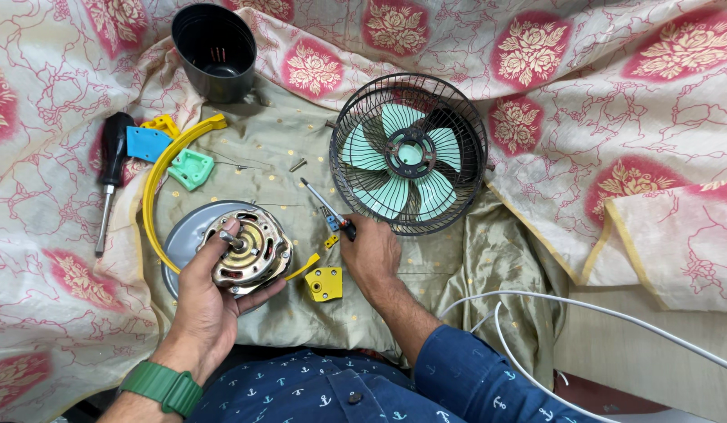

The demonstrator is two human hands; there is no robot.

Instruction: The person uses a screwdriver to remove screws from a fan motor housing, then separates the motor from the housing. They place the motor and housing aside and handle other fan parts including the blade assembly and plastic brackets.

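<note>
My left hand grips a small fan motor with copper windings and a shaft pointing up, held over a grey round plate. My right hand holds a small screwdriver with its tip pointing up-left, away from the motor. A black wire fan cage with pale green blades lies just beyond the right hand. A yellow bracket piece sits between the two hands.
A yellow plastic ring, a green part, a blue part and a black-handled screwdriver lie at the left. A black cup stands at the back. White cables run at the lower right. Loose screws lie on the cloth.
</note>
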